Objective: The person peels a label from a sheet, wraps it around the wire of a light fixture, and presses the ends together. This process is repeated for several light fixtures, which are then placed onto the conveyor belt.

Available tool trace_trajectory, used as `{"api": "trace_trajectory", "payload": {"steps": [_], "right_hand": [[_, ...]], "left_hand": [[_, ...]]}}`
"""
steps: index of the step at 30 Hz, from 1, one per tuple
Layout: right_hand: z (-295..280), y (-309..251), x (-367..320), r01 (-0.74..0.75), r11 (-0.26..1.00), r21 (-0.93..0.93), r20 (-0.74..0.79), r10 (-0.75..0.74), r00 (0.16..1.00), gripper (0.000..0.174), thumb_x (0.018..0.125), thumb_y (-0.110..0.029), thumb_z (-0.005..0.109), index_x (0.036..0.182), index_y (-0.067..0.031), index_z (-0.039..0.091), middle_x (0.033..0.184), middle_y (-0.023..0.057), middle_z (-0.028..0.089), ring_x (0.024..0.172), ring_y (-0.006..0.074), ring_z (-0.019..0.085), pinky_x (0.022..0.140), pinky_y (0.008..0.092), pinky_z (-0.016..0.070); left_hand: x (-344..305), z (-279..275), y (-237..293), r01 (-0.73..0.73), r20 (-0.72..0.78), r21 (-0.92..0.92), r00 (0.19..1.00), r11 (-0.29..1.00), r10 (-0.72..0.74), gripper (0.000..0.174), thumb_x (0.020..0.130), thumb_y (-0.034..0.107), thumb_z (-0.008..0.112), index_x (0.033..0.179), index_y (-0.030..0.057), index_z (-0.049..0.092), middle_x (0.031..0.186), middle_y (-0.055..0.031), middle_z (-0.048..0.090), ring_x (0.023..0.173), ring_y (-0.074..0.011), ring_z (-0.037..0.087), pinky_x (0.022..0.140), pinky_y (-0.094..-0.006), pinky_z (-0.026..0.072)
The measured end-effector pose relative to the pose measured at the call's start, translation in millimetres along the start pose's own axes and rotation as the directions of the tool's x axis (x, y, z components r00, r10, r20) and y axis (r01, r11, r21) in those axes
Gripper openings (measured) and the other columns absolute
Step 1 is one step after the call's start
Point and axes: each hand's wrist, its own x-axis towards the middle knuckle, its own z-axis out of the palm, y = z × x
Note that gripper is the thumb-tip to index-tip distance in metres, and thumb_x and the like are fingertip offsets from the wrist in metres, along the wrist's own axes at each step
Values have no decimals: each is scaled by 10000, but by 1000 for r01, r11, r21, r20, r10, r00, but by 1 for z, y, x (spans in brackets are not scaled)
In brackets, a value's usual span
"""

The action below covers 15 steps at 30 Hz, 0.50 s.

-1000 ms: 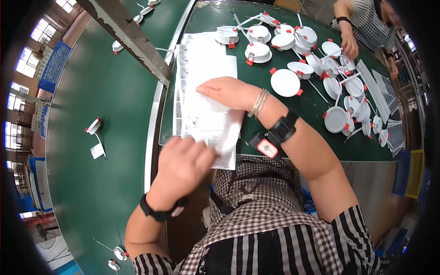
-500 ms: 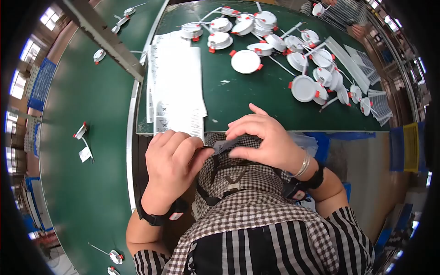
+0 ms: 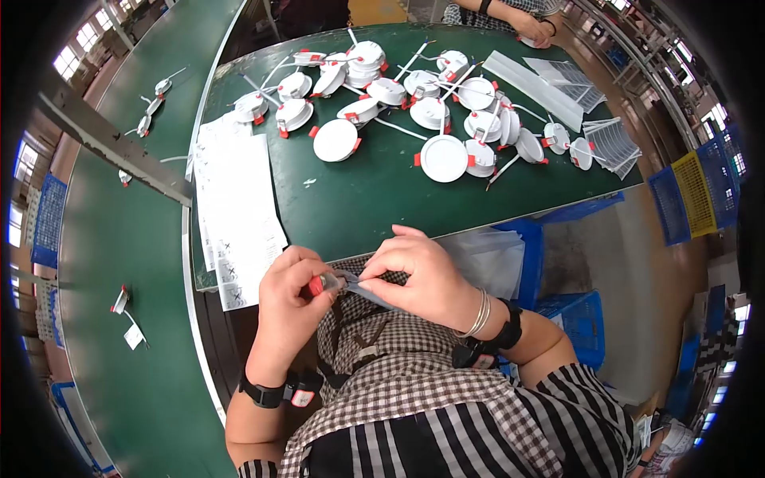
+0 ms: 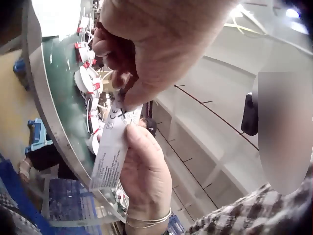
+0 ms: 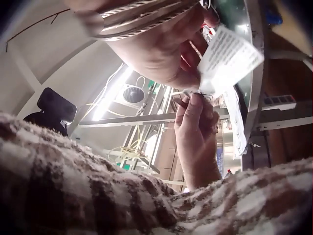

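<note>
In front of the apron, both hands meet at a printed label (image 4: 110, 152), a pale strip with a CE mark and small text. My left hand (image 3: 291, 299) pinches one end of it between thumb and finger. A small red-ended piece (image 3: 319, 284) also shows inside the curled left fingers; its kind cannot be made out. My right hand (image 3: 422, 275), with bangles on the wrist, pinches the label from the other side, as the left wrist view shows. From the right wrist view, the label's free end sticks out past the fingers.
Printed sheets (image 3: 239, 199) lie at the left end of the green table (image 3: 358, 207). Several round white downlights (image 3: 335, 141) with red clips and cables are heaped behind. A blue crate (image 3: 586, 319) stands below at right. Another person's hands (image 3: 538, 32) are across the table.
The right hand has left the printed sheets and come to the left hand, both now holding the label before the apron. The red-ended piece has come into sight. The head view has turned right.
</note>
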Motion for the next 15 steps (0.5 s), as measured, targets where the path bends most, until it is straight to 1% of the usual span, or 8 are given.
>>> {"api": "trace_trajectory", "payload": {"steps": [2, 4, 6, 8, 9, 11, 14, 15], "right_hand": [[-8, 6, 1, -5, 1000, 25, -71, 6, 997, 101, 762, -163, 677, 807, -77, 649, 769, 39, 618, 755, 228, 601, 933, 425, 387], [-30, 22, 8, -69, 989, 131, -402, 117, 908, 123, 775, -165, 671, 833, -58, 652, 810, 59, 626, 781, 236, 603, 883, 404, 411], [-69, 50, 21, -227, 940, -254, -521, 65, 851, 171, 788, -221, 667, 846, -60, 650, 834, 77, 627, 780, 230, 598, 801, 374, 426], [-91, 73, 42, -396, 754, -525, -558, 46, 828, 350, 738, -381, 701, 828, -47, 649, 831, 98, 628, 775, 252, 591, 748, 384, 420], [-94, 76, 51, -394, 754, -526, -559, 43, 828, 350, 738, -381, 701, 828, -47, 649, 831, 98, 628, 775, 252, 591, 748, 384, 420], [-92, 74, 67, -492, 394, -776, -478, 140, 867, 568, 641, -523, 727, 915, -34, 630, 842, 104, 628, 816, 260, 580, 782, 405, 395], [-70, 74, 78, -393, 342, -854, -396, 64, 916, 782, 544, -607, 738, 1061, -41, 585, 824, 103, 631, 834, 265, 587, 789, 449, 381], [-67, 74, 81, -418, 339, -843, -358, 226, 906, 811, 551, -558, 760, 1144, -55, 531, 874, 98, 620, 886, 256, 573, 841, 456, 350]], "left_hand": [[2, 1, 1, -220, -73, 211, 968, 952, 240, 246, 552, -47, 686, 770, 31, 602, 777, -79, 541, 669, -227, 534, 569, -317, 437], [2, 2, 8, -304, -129, 289, 927, 908, 351, 283, 488, -54, 654, 745, 44, 590, 749, -70, 542, 655, -242, 531, 542, -332, 428], [-3, 0, 13, -328, -188, 358, 892, 874, 412, 300, 468, -39, 653, 746, 56, 594, 736, -55, 542, 628, -226, 524, 523, -321, 411], [-7, -2, 15, -327, -201, 353, 889, 877, 412, 305, 461, -33, 651, 744, 66, 595, 715, -46, 532, 610, -219, 515, 513, -314, 400], [-9, -2, 17, -329, -194, 367, 888, 870, 417, 309, 458, -34, 648, 745, 65, 595, 712, -46, 529, 608, -219, 512, 511, -316, 397], [-13, -5, 18, -332, -188, 381, 886, 863, 424, 312, 456, -36, 645, 747, 64, 595, 709, -46, 525, 605, -218, 509, 508, -318, 394], [-19, -13, 21, -307, -210, 377, 890, 874, 404, 316, 461, -41, 643, 756, 64, 595, 706, -47, 523, 603, -217, 507, 501, -316, 387], [-22, -14, 21, -285, -232, 376, 892, 882, 387, 308, 477, -43, 650, 761, 64, 595, 706, -48, 522, 601, -217, 505, 499, -314, 384]]}}
